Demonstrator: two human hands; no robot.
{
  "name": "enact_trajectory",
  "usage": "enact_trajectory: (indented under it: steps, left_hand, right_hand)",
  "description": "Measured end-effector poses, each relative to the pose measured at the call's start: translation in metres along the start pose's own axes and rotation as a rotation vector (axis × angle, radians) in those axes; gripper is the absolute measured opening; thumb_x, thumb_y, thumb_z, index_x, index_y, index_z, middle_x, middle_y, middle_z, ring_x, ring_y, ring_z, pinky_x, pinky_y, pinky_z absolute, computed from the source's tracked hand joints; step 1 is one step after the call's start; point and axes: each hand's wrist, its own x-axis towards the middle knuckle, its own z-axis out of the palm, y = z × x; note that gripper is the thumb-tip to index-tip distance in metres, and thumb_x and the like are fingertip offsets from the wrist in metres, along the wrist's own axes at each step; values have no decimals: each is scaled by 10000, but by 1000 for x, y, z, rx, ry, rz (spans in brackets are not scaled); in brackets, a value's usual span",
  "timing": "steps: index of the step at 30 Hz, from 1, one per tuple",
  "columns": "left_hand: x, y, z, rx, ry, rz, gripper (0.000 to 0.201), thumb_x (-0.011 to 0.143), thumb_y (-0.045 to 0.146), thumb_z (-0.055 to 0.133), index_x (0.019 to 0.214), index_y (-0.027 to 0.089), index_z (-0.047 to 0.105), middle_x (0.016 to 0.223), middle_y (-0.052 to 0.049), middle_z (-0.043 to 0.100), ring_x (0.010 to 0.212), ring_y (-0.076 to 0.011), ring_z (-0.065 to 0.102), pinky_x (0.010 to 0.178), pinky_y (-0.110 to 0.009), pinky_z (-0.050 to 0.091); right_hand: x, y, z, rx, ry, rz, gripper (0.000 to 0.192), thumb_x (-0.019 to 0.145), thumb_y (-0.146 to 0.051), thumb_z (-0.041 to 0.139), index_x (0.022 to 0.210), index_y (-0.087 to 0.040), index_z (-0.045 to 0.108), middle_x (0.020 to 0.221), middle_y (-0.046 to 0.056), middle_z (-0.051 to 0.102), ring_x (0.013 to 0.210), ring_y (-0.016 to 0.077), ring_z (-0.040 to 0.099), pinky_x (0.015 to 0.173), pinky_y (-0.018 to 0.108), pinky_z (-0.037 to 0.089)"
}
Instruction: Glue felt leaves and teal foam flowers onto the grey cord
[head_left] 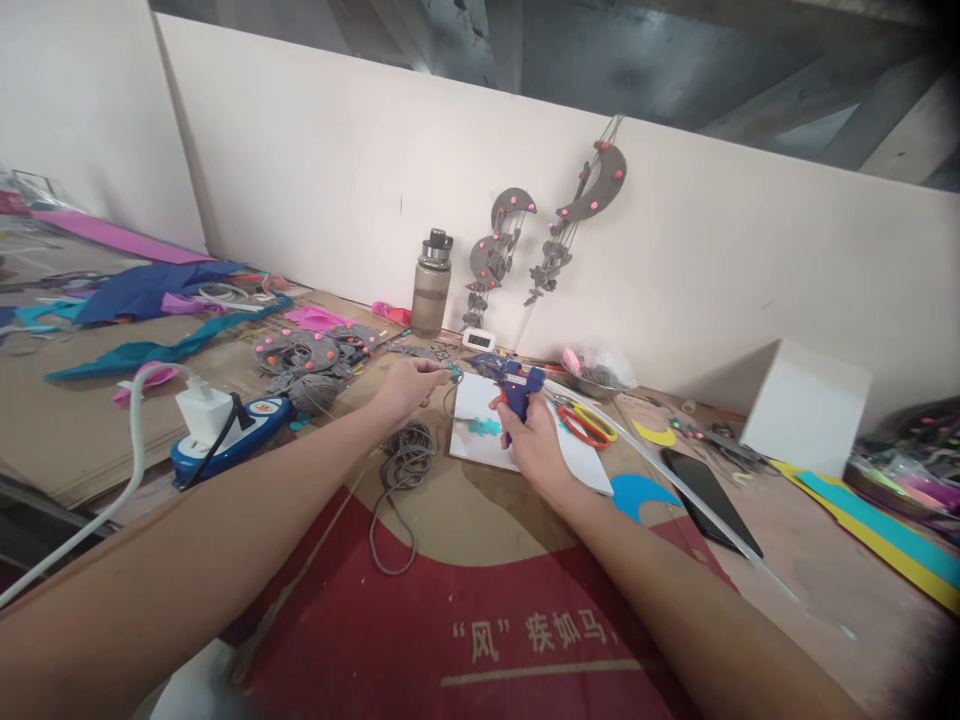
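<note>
My left hand is closed in a pinch on a small teal piece, with grey yarn hanging close by. My right hand grips a blue hot glue gun, its nozzle end pointing left towards the pinched piece. Beneath the gun lies a white sheet or board with teal cut-outs on it. A loose coil of grey yarn rests on the cardboard below my left hand. Scissors with red and yellow handles lie just right of the glue gun.
A water bottle and a small digital clock stand by the back board. Grey moon hangings hang there. Left are a power strip and grey felt rings; right, a phone and blue crescent.
</note>
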Motion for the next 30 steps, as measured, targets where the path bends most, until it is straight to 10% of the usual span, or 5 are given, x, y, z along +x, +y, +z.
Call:
enact_trajectory:
  steps: [11, 20, 24, 30]
  left_hand:
    - [0, 2, 1, -44, 5, -12, 215, 671, 313, 703, 701, 147, 570, 514, 59, 446, 410, -43, 348, 401, -180, 243]
    - [-13, 17, 14, -15, -30, 111, 237, 667, 347, 703, 715, 140, 596, 566, 49, 480, 443, -40, 337, 428, -192, 247]
    - [-17, 23, 16, 45, -2, 195, 262, 678, 388, 698, 726, 148, 603, 615, 39, 517, 487, -51, 363, 459, -199, 267]
    - [-25, 31, 20, -59, -95, 185, 272, 693, 396, 689, 701, 159, 555, 576, 57, 445, 478, -53, 323, 453, -206, 228]
  right_hand:
    - [38, 14, -35, -722, -60, 350, 318, 853, -333, 429, 999, -96, 584, 990, 197, 668, 887, 273, 642, 721, 331, 450]
    - [30, 8, -40, -914, -25, 191, 300, 839, -370, 511, 906, -105, 633, 1004, 221, 634, 997, 333, 577, 851, 440, 402]
    - [28, -8, -27, -564, 39, -140, 221, 877, -320, 443, 943, -174, 595, 1009, 110, 614, 977, 225, 547, 874, 377, 417]
    - [32, -22, 1, 71, -87, 27, 244, 821, -365, 497, 999, -208, 550, 942, 32, 591, 827, 154, 557, 676, 285, 489]
